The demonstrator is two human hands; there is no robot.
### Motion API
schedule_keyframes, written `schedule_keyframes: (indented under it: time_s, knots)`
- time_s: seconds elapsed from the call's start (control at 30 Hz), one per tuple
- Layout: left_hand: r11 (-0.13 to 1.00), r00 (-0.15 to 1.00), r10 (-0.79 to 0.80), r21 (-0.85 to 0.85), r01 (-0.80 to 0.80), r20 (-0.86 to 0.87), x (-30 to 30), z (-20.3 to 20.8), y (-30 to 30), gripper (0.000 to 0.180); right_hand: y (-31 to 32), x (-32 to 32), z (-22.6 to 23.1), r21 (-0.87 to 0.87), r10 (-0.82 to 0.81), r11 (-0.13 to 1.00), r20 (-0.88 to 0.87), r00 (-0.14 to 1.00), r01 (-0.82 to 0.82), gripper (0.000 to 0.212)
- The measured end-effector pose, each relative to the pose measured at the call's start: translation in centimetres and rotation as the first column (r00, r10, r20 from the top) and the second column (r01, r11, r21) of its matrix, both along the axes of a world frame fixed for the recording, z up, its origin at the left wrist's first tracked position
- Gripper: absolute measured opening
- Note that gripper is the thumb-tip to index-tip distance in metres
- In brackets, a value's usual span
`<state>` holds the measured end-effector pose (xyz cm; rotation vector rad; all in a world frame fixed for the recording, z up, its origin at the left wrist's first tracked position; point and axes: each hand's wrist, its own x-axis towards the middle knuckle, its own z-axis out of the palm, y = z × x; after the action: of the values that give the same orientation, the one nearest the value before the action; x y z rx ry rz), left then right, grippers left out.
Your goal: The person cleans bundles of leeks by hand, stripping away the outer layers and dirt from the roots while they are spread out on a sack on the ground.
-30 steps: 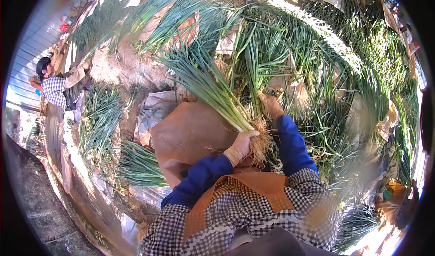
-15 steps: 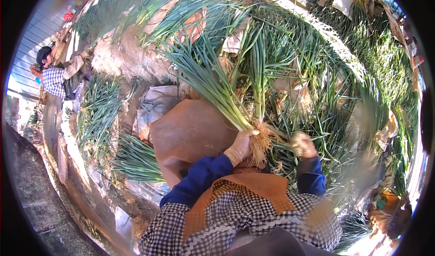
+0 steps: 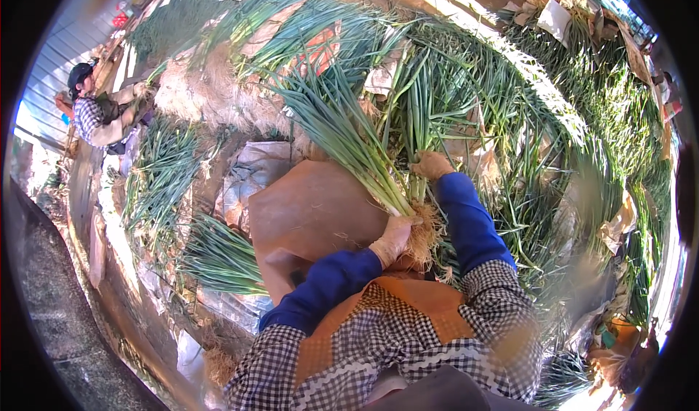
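My left hand (image 3: 394, 239) is closed round the white lower ends of a bunch of green onions (image 3: 364, 171), just beside their shaggy tan roots (image 3: 424, 236). The long green leaves of this bunch fan out to the upper left, over a brown sheet (image 3: 313, 207) in front of me. Higher up, my right hand (image 3: 435, 165) is wrapped round the stems of a more upright bunch of green onions (image 3: 416, 109). Its roots lie against those of the first bunch. The right fingertips are partly hidden behind the stems.
Heaped green onions (image 3: 510, 163) spread across the right side and far back. A pile of roots (image 3: 207, 98) lies at the far left, beside a crouching person (image 3: 98, 109) handling onions. A smaller onion pile (image 3: 222, 258) lies left of the sheet, near a crumpled grey bag (image 3: 258, 167).
My right hand, blurred beside the roots before, has moved up and forward onto the upright stems. The left hand keeps its hold. The other person has raised their head and torso slightly.
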<state>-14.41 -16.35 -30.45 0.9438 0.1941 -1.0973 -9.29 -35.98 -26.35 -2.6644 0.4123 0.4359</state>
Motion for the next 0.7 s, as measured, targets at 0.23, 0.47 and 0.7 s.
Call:
schedule_keyframes:
  time_s: [0.23,0.47,0.7]
  knots:
    - [0.998,0.999,0.042,-0.037,-0.042,-0.008,0.5,-0.7,1.4,0.020,5.3,-15.5,5.9,0.867,-0.152,0.482,-0.059,0.987,0.126,0.035]
    - [0.995,0.991,-0.024,-0.101,0.011,-0.129,0.3,6.0,1.0,0.030,-5.3,-32.0,0.9,-0.026,-0.528,0.839,-0.280,0.802,0.543,0.018]
    - [0.972,0.979,-0.118,-0.222,0.079,-0.168,1.2,3.2,1.4,0.032,-1.8,-9.8,-5.9,-0.071,0.182,0.983,0.280,0.942,-0.169,0.030]
